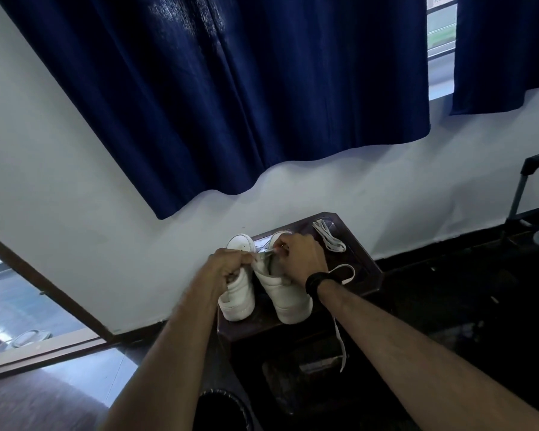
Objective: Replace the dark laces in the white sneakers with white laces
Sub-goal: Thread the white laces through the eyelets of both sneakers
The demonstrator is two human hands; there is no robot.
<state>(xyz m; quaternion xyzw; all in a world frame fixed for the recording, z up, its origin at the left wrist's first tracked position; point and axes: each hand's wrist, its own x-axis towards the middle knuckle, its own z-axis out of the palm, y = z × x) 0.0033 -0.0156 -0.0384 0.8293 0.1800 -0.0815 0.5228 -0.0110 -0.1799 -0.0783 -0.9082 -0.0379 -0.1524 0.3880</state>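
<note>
A: How are the fingers set?

B: A white lace end (pixel 266 252) is pinched by the right hand (pixel 299 256). The left hand (pixel 227 267) is curled at the tongue of the right sneaker (pixel 285 293); what is gripped cannot be told.

A: Which step is judged to be in hand?

B: Threading of the white lace. Its tail (pixel 341 343) hangs off the dark stool (pixel 364 275). The left sneaker (pixel 238 293) stands beside; a spare lace (pixel 329 239) lies behind. Next, the tip is to be aligned with an eyelet.
</note>
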